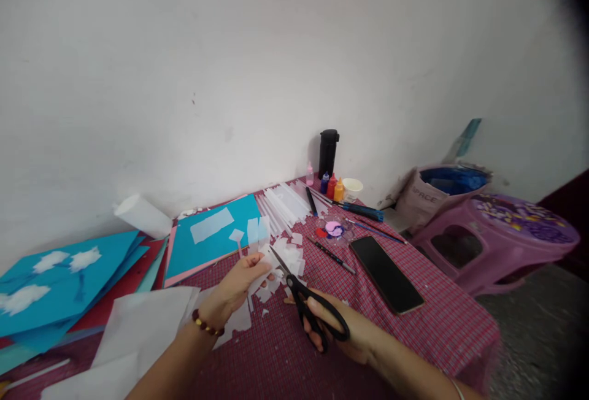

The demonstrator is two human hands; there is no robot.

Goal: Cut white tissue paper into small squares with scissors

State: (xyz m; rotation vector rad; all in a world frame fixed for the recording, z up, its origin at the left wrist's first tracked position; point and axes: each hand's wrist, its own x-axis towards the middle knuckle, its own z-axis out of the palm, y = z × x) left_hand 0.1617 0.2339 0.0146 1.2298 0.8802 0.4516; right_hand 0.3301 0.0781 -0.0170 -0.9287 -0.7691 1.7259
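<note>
My left hand (251, 274), with a beaded bracelet at the wrist, pinches a small piece of white paper (265, 263). In my right hand (331, 317) is a pair of black-handled scissors (304, 302), thumb and fingers through the loops. The blades are parted and point up and left, their tips beside the paper. Whether they touch it, I cannot tell. Several white paper scraps (294, 253) lie on the table just beyond both hands. Larger white sheets (147, 320) rest left of my left forearm.
Blue sheet (221, 228) lies behind, strips (280, 203) beside it. Phone (386, 274), paint palette (334, 229) and brush pen (334, 256) are right. Paint bottles (339, 190) and a black flask (328, 154) stand at the back. Painted blue sheets (69, 277) are left; a pink stool (497, 240) stands right.
</note>
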